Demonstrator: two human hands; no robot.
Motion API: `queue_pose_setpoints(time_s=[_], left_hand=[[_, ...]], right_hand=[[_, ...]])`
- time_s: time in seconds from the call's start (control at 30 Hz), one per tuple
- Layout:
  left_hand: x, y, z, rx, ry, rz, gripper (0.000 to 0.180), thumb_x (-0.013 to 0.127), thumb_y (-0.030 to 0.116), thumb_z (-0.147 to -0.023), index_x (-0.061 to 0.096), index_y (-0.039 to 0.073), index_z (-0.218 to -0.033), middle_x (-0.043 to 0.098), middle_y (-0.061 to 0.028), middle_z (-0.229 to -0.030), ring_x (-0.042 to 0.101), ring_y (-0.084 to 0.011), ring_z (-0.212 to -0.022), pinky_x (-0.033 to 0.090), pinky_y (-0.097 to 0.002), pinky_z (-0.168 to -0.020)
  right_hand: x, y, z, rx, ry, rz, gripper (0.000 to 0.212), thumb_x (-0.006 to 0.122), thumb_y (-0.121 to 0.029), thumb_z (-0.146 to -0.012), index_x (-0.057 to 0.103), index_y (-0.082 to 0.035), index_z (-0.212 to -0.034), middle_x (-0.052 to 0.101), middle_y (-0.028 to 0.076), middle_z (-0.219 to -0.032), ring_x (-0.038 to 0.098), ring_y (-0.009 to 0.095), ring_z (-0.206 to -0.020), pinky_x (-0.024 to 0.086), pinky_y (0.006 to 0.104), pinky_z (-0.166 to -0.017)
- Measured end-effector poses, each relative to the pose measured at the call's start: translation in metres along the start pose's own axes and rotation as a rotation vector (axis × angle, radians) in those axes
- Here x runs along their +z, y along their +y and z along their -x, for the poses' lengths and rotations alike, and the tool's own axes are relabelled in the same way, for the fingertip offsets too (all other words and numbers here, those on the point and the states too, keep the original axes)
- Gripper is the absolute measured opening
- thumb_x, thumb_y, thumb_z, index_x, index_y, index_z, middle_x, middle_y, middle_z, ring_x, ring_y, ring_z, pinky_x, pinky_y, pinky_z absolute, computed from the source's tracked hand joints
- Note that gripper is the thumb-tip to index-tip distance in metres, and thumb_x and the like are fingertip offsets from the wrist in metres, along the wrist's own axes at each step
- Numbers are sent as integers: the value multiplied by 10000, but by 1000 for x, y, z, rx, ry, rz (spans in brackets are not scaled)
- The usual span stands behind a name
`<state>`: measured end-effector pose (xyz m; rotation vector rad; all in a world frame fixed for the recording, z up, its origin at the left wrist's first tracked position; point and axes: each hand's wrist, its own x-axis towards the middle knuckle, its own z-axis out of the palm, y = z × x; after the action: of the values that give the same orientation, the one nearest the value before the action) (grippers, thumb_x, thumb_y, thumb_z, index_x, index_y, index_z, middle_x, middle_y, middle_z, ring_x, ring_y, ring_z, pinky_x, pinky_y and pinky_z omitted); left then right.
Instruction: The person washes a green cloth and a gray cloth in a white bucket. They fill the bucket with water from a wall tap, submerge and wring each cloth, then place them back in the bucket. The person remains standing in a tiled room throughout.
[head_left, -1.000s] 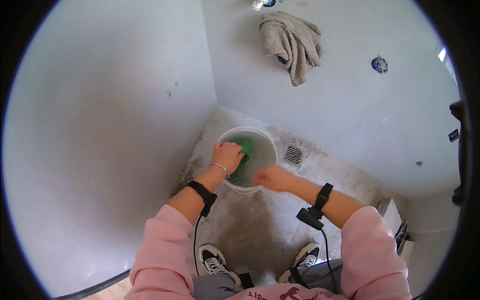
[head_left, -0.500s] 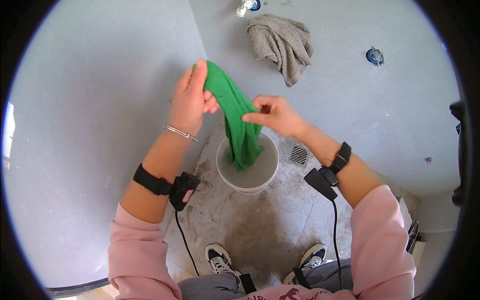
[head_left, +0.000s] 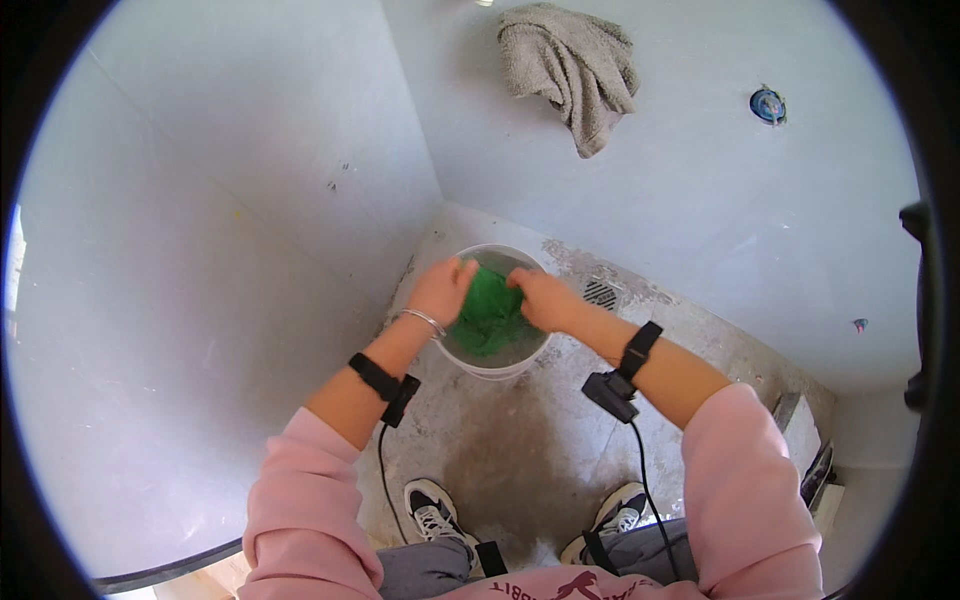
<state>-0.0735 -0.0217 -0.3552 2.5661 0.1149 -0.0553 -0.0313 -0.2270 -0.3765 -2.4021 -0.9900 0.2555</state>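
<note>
A green cloth hangs down into a white bucket of cloudy water, its lower part under the surface. On the cloth's left upper edge, my left hand is closed, a metal bangle round its wrist. My right hand pinches the opposite edge between thumb and fingers. Both hands are over the bucket's opening, slightly blurred by motion.
A grey towel hangs on the far wall, with a round blue pipe fitting to its right. Right of the bucket lies a floor drain. My shoes stand on the stained floor. Each forearm wears a strapped black device with a cable.
Both hands have come down and nearer, lowering the green cloth from above the bucket into its water. The cloth was stretched up in the air before; now much of it is submerged.
</note>
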Motion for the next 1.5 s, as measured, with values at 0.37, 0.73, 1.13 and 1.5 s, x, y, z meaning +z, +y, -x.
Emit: queue_pose_setpoints(time_s=[0.37,0.73,1.13,1.5], left_hand=[[53,-7,5,109,-292,-289,250,574,265,-850,632,34,-928,609,-136,-897,590,-273,-879,471,-374,-756],[-97,53,11,121,161,656,344,481,314,-939,473,21,-758,358,31,-599,325,-66,-587,344,-247,-528],[-149,86,24,167,332,796,356,520,357,-918,581,20,-818,465,60,-624,457,-47,-600,403,-221,-543],[-47,0,12,310,-137,493,425,576,45,-831,468,61,-1241,577,-70,-1079,566,-161,-916,442,-274,-842]], right_hand=[[28,-5,-28,240,-548,207,498,623,-94,-704,506,-73,-1187,564,188,-1139,578,310,-1015,468,416,-830],[-82,-51,-48,-239,-79,-669,211,696,-190,-777,571,-27,-829,565,-5,-683,476,72,-617,411,247,-567],[-154,-100,-40,-216,89,-230,297,734,-211,-740,577,-36,-921,574,69,-692,541,118,-641,445,279,-593],[-159,-110,-10,3,-13,-1315,313,549,-190,-877,518,-21,-1139,586,61,-1060,555,148,-975,432,310,-885]])
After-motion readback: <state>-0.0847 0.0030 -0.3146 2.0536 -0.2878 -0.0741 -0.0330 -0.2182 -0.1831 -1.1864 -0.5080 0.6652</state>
